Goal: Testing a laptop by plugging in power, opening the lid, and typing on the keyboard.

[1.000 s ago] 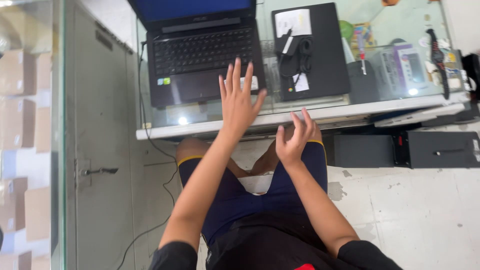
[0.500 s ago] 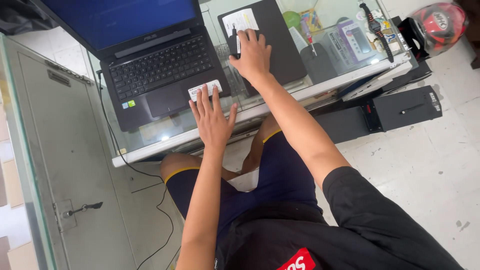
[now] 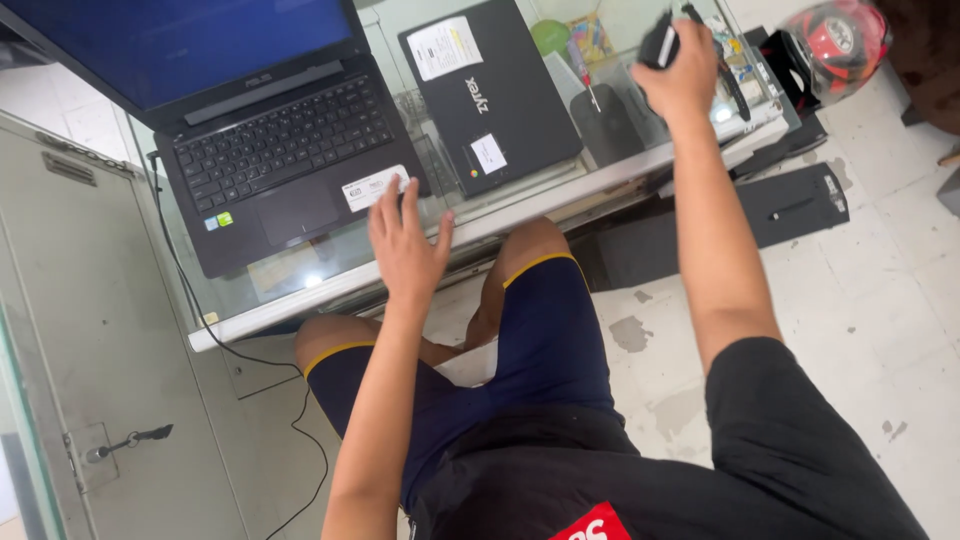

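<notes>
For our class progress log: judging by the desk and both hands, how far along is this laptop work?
Done: the open laptop shows a lit blue screen on the glass desk. In hand: the right hand holds a small black object raised; the left hand hovers open at the desk edge. Left: the closed black laptop lies untouched.

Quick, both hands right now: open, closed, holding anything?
Left hand: open, empty, by the laptop.
Right hand: closed on a black mouse.

My left hand hovers over bare glass at the table edge. The open laptop blocks the left; the closed laptop and clutter crowd the right.
</notes>
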